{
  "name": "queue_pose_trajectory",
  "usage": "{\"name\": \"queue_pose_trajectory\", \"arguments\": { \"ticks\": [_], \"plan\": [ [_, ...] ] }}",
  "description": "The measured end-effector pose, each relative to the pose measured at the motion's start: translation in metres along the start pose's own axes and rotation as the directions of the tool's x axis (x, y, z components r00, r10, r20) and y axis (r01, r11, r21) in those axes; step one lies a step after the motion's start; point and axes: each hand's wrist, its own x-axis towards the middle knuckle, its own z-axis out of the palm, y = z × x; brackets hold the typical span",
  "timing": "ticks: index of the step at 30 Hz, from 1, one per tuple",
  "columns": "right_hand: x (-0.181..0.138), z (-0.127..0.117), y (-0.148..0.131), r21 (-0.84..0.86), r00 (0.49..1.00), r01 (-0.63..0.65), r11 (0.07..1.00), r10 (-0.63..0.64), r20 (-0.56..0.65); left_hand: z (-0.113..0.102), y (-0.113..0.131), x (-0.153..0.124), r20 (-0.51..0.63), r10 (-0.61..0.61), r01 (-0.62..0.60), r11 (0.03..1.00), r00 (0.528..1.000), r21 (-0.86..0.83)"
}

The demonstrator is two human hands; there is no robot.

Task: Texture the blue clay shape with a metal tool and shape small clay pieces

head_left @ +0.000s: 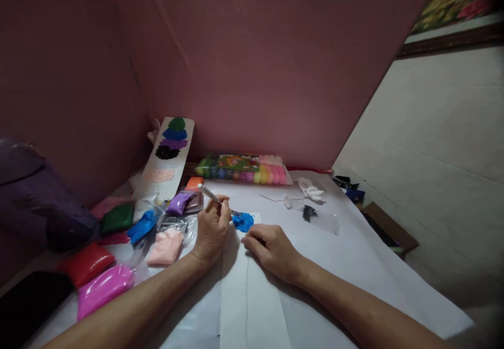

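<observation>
My left hand (214, 225) is closed around a slim white pen (209, 193), tilted with its lower end at a textured blue clay patch (243, 222). The patch sits at the far end of a long white card strip (255, 307), which has a thin wavy line drawn down it. Just to the near right of the blue patch, my right hand (271, 249) rests on the strip with thumb and fingers curled together. What its fingertips hold, if anything, is hidden. A blue clay bag (142, 226) and a peach clay bag (165, 246) lie left of my left hand.
More clay bags, including red (88, 262), pink (105, 288) and green (118, 218), crowd the left. A colour-sample card (167, 155) leans behind. A clay pack (244, 170) lies by the wall. Black clay (310, 213) on plastic and crumpled white tissue (310, 189) lie right.
</observation>
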Motion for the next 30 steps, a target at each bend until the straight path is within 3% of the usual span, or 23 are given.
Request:
{"name": "queue_pose_trajectory", "arguments": {
  "ticks": [7,15,30],
  "plan": [
    [-0.0051,-0.003,-0.0044,-0.193,0.988,0.126,0.973,-0.106,0.11,0.0024,0.0007,-0.0006,0.065,-0.048,0.045,0.998,0.997,0.035],
    [-0.0049,-0.003,-0.0056,-0.213,0.984,0.157,0.964,-0.134,0.119,0.0051,0.0007,-0.0003,0.135,-0.081,0.075,0.996,0.988,0.045],
    [-0.0051,-0.0021,-0.0041,-0.227,0.981,0.171,0.959,-0.144,0.131,0.0007,-0.0001,0.0019,0.086,-0.166,0.141,0.961,0.982,0.237]
  ]
}}
